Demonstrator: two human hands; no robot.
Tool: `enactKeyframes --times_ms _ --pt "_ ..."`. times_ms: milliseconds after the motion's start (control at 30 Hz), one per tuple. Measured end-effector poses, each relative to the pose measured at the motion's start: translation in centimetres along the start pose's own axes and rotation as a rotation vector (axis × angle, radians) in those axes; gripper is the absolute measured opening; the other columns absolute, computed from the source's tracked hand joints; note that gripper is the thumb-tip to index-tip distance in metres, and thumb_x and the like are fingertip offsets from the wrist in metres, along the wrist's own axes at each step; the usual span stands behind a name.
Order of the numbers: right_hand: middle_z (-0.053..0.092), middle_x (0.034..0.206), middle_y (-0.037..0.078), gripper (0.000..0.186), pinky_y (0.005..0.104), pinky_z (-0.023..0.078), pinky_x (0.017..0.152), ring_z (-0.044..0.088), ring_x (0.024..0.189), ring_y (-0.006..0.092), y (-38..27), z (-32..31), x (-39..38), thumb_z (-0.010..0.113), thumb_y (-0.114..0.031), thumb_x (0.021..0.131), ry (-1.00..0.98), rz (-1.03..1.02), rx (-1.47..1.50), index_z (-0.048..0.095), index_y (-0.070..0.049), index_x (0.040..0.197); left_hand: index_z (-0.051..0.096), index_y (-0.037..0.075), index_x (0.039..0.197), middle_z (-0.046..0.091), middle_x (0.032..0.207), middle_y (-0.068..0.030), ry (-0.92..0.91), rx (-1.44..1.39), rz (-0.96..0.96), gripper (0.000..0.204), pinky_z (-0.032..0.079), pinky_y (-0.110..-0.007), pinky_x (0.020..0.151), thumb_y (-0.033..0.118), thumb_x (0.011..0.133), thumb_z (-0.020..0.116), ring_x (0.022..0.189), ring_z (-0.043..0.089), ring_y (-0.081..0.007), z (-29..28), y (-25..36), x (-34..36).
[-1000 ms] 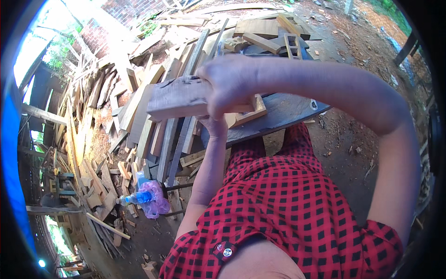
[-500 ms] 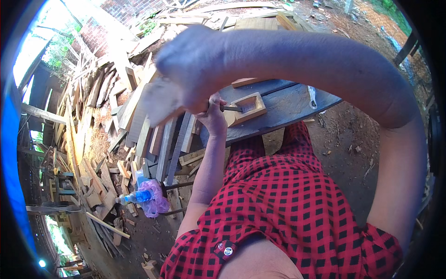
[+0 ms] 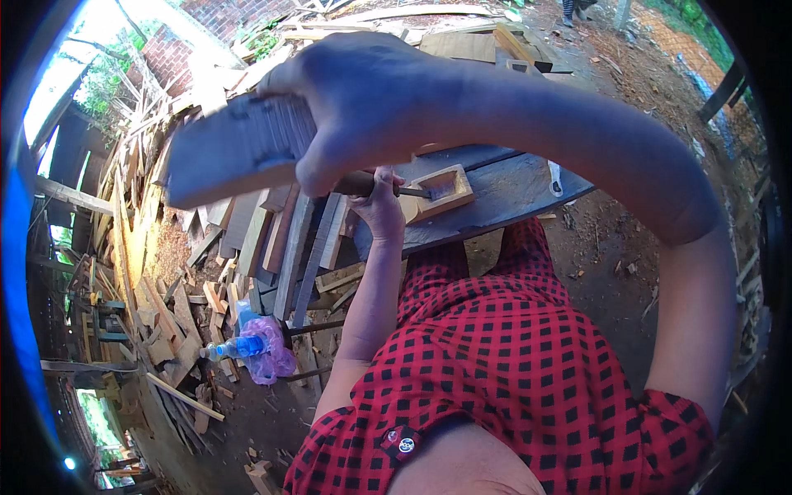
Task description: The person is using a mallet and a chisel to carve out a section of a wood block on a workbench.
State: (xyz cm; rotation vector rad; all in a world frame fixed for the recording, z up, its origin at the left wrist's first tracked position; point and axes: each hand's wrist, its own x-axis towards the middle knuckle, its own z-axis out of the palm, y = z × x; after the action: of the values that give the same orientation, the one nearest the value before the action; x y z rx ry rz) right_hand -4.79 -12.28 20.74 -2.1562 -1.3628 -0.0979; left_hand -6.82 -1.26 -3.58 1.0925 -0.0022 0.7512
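One oblong grey wooden block (image 3: 235, 147) fills your right hand (image 3: 363, 99), upper centre; your left hand (image 3: 381, 210) clasps a brown-handled metal chisel (image 3: 353, 183), apparently steadying it.

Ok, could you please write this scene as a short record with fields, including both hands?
Right hand: grips a wooden block, held up above the bench
Left hand: grips a chisel-like tool, blade reaching into the hollow
Workpiece: hollowed wooden piece
Surface: dark bench
Also on bench: small pale tool, kind unclear
Left of person: plastic bottle by a pink bag
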Motion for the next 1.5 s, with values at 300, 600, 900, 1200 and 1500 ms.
enactKeyframes --times_ms 300,600,900,1200,1500 --pt "0.067 0.077 0.014 0.050 0.0334 0.054 0.068 0.068 0.071 0.0228 -1.4 -2.4 0.2 0.074 -0.026 0.053 -0.209 0.068 -0.267 0.067 0.003 0.093 0.055 0.007 0.078 0.057 0.066 -0.0010 0.018 0.003 0.017 0.015 0.051 -0.026 0.059 0.007 0.086 0.068 0.057 0.055 -0.0085 0.9 0.5 0.1" --pt "0.069 0.079 0.015 0.049 0.0359 0.056 0.068 0.070 0.073 0.0259 -0.5 0.4 -0.7 0.076 -0.026 0.054 -0.330 0.060 -0.265 0.068 0.000 0.095 0.054 0.003 0.094 0.058 0.068 -0.0026 -0.020 0.124 0.150 0.017 0.052 -0.030 0.057 0.004 0.083 0.067 0.057 0.057 -0.0124 0.5 0.3 0.6" --pt "0.068 0.091 0.021 0.070 0.0364 0.054 0.077 0.069 0.082 0.0301 1.2 1.6 -2.7 0.077 -0.025 0.054 -0.078 0.036 -0.099 0.060 0.002 0.117 0.053 0.005 0.090 0.061 0.093 -0.0052 0.021 0.173 0.234 0.014 0.051 -0.030 0.075 0.007 0.085 0.067 0.082 0.060 -0.0135 -0.1 -0.4 0.3" --pt "0.066 0.107 0.019 0.083 0.0351 0.050 0.087 0.065 0.098 0.0257 8.5 2.9 -12.5 0.081 -0.038 0.054 0.300 0.380 0.418 0.059 0.002 0.123 0.051 0.009 0.080 0.059 0.065 -0.0028 0.021 0.087 -0.051 0.021 0.045 -0.023 0.054 0.010 0.084 0.071 0.054 0.058 -0.0094 1.0 1.2 0.1" --pt "0.064 0.116 0.021 0.095 0.0363 0.048 0.094 0.063 0.107 0.0284 13.9 12.4 -28.7 0.087 -0.038 0.051 0.373 0.826 0.312 0.052 0.006 0.128 0.052 0.008 0.084 0.054 0.066 -0.0021 0.141 0.056 -0.060 0.020 0.052 -0.030 0.052 0.002 0.082 0.071 0.052 0.057 -0.0127 2.1 1.2 1.2"
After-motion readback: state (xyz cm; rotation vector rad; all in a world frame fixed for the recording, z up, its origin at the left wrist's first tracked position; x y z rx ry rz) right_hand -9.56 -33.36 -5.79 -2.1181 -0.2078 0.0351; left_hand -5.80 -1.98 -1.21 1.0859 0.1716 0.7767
